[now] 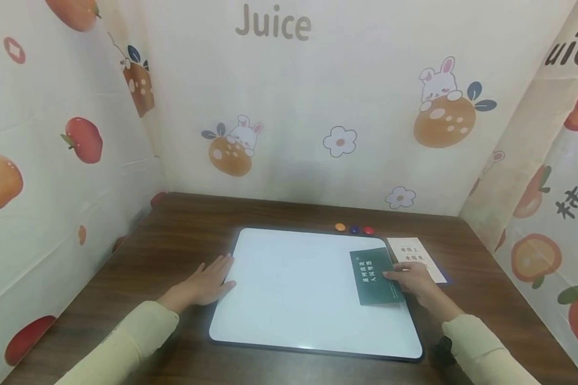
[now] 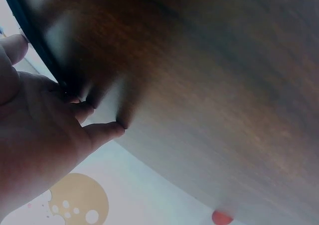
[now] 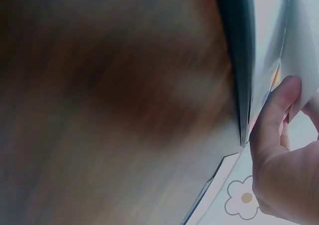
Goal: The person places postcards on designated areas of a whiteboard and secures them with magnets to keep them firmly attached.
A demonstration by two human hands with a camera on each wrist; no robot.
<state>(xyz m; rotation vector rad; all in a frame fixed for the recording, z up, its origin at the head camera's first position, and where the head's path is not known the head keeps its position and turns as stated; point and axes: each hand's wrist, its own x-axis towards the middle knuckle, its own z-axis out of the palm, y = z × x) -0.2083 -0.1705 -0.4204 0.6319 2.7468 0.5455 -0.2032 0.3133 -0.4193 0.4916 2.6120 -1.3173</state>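
A white board (image 1: 289, 289) with a dark rim lies flat on the wooden table. My left hand (image 1: 207, 283) rests at its left edge, fingers stretched out, the fingertips and thumb over the rim. In the left wrist view, the outer fingers of the left hand (image 2: 45, 130) reach down to the tabletop beside the dark rim (image 2: 32, 36). With thumb and fingers my right hand (image 1: 416, 278) pinches the right edge of a dark green card (image 1: 373, 283) printed with white characters. That card overlaps the board's right part; its pale underside (image 3: 304, 46) shows in the right wrist view.
Beyond the board's far edge lie an orange round magnet-like piece (image 1: 340, 227), a dark blue one (image 1: 354, 230) and a red one (image 1: 368, 230). A white card (image 1: 407, 248) with dark characters lies right of the board, partly behind the right hand. Fruit-printed curtains (image 1: 289, 96) enclose the table.
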